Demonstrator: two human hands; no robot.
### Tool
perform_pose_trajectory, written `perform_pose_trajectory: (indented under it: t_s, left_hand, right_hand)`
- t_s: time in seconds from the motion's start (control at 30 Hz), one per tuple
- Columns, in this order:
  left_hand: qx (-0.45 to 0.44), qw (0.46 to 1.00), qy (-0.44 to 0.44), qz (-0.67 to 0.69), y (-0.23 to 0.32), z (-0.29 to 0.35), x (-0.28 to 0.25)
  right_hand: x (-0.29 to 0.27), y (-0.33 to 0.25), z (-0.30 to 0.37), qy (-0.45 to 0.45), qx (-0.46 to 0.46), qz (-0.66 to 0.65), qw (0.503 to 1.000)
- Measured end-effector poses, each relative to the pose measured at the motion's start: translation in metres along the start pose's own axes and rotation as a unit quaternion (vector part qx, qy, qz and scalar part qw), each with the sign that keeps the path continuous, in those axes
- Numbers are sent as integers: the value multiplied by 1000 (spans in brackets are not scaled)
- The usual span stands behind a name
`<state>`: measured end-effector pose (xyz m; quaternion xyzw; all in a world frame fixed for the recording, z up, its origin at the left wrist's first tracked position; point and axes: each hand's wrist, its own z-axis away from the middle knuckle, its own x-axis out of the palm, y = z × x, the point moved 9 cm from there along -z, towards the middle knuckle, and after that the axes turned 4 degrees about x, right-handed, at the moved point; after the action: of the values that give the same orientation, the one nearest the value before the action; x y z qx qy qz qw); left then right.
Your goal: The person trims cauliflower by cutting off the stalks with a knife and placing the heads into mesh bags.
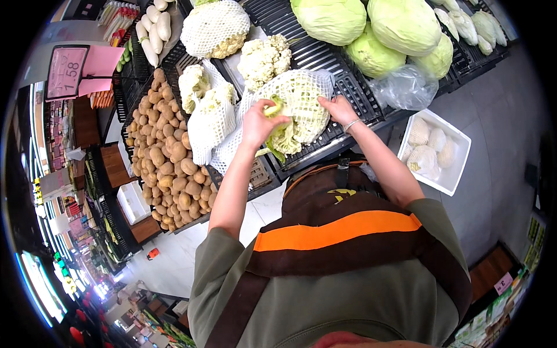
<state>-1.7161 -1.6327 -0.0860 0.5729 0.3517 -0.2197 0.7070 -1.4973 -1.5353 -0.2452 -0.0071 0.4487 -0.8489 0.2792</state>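
A cauliflower point(310, 95) in a white foam net lies at the front edge of the black slatted display rack point(350, 91). My left hand point(259, 123) is closed on a pale green cauliflower stalk point(274, 107) at the left side of that head. Bare florets point(284, 141) and a green leaf show just below my fingers. My right hand point(341, 111) grips the right side of the netted head, thumb on top, fingers partly hidden. Left of my left hand lie more netted cauliflower point(213, 124) and a loose white net point(227, 152). A bare cauliflower point(264, 61) sits behind.
Potatoes point(168, 156) are heaped on the left. Another netted cauliflower point(213, 29) and white radishes point(155, 35) lie farther back. Green cabbages point(404, 26) and a clear plastic bag point(406, 87) are at the back right. A white foam box point(458, 168) with wrapped vegetables stands at right.
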Motion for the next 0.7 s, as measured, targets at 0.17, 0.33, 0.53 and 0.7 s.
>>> perform_pose_trajectory:
  t_s: [0.17,0.33,0.53,0.7]
  left_hand:
    - [77,983,-12,-166,6,1,13]
    - [129,980,-11,-152,10,1,12]
    - [179,962,-57,-201,16,-5,16]
    - [269,915,-122,-276,18,-10,27]
  right_hand:
    - [-2,-67,57,102,-146,162,971]
    - [34,-105,98,51,-329,199,922]
    - [44,-106,94,77,-392,249,883]
    - [42,-108,82,73,-414,238,875]
